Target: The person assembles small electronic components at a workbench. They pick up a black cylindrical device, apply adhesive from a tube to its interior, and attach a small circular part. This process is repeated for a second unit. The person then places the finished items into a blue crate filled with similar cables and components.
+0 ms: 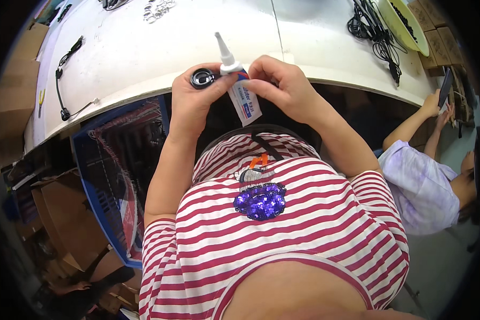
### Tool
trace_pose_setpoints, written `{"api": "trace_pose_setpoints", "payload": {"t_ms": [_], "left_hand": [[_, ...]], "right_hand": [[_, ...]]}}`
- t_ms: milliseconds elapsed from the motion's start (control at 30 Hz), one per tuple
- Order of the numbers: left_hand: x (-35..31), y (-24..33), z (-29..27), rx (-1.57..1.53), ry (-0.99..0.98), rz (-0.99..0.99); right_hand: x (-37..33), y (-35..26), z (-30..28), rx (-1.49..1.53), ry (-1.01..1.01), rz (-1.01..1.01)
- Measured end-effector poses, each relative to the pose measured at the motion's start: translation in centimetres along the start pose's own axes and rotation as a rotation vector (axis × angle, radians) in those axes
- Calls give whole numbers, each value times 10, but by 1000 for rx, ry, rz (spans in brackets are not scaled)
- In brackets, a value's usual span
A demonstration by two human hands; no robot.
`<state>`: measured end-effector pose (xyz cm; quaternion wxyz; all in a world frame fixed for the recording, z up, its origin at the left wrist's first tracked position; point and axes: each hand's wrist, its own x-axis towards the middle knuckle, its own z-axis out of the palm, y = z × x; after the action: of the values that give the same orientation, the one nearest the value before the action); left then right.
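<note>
A white squeeze tube (245,104) with blue and red print points its long white nozzle (224,49) up and away from me, over the table's near edge. My right hand (282,85) grips the tube near its shoulder between thumb and fingers. In my left hand (194,101) is a small black round part (202,79), with a shiny ring-shaped end facing up. My left thumb reaches across to the tube just below the nozzle's base. The fingers behind the tube are partly hidden.
On the white table (144,64) lie a thin black cable (63,90) at left, small metal rings (157,9) and bundled black cables (376,32). A pale green basin (402,24) holds dark pieces. A blue crate (98,181) stands lower left; another person (418,181) sits at right.
</note>
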<state>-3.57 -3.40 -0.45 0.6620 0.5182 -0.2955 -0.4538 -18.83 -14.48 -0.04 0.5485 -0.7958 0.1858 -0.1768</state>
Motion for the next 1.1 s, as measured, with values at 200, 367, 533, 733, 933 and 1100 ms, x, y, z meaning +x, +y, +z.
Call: {"api": "trace_pose_setpoints", "payload": {"t_ms": [200,367,533,733,933,1100], "left_hand": [[-7,-4,1,133,-34,-77],[-9,-2,5,103,-34,-90],[-10,-2,4,84,-45,-147],[-12,-2,5,54,-78,-138],[-15,-3,6,102,-82,-103],[-15,-6,7,51,-85,-72]], "right_hand": [[0,-2,15,-397,226,-226],[-2,3,19,-328,265,-250],[-4,6,22,-219,290,-270],[-6,11,24,-199,286,-345],[-7,10,25,-133,254,-340],[-8,8,24,-131,245,-334]]}}
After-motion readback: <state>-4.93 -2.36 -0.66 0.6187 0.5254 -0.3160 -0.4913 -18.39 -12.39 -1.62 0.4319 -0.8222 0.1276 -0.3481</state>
